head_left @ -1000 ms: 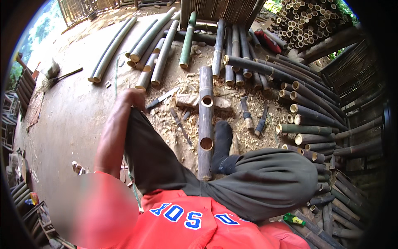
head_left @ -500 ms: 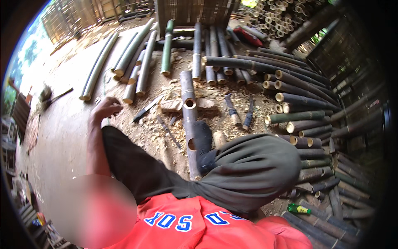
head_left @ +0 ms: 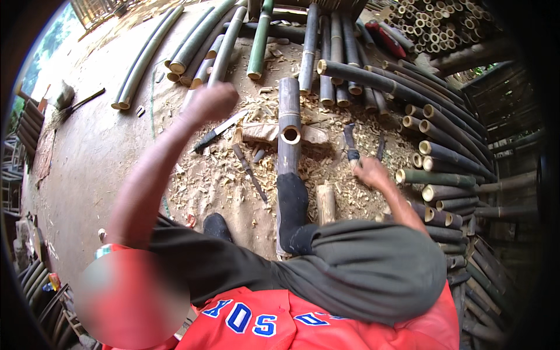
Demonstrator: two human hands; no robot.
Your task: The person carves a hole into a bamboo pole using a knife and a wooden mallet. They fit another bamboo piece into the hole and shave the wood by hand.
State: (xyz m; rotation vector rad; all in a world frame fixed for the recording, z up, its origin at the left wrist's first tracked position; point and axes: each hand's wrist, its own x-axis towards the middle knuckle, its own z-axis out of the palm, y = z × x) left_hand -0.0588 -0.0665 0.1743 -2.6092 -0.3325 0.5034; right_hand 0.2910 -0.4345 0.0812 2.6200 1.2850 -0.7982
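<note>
My right hand (head_left: 371,173) is closed round the lower end of a curved knife (head_left: 349,137), whose handle has a dark wrapping. It lies among wood shavings to the right of a thick bamboo pole (head_left: 289,102). My left hand (head_left: 219,100) is raised over the floor left of the pole, fist-like but smeared by motion; I see nothing in it. The pole has a round hole cut in its side and rests across a wooden block (head_left: 259,132). My foot in a dark sock (head_left: 293,198) presses on its near part. A second wrapped-handled tool (head_left: 381,147) lies right of the knife.
A long knife with a black handle (head_left: 207,139) and a thin dark tool (head_left: 251,174) lie left of the pole. A short pale log (head_left: 326,204) stands beside my foot. Bamboo poles (head_left: 259,49) line the far side, and more are piled at right (head_left: 449,154).
My left hand has swung forward and right. My right hand has come into view and reached the curved knife. My other foot now shows, and the view has shifted.
</note>
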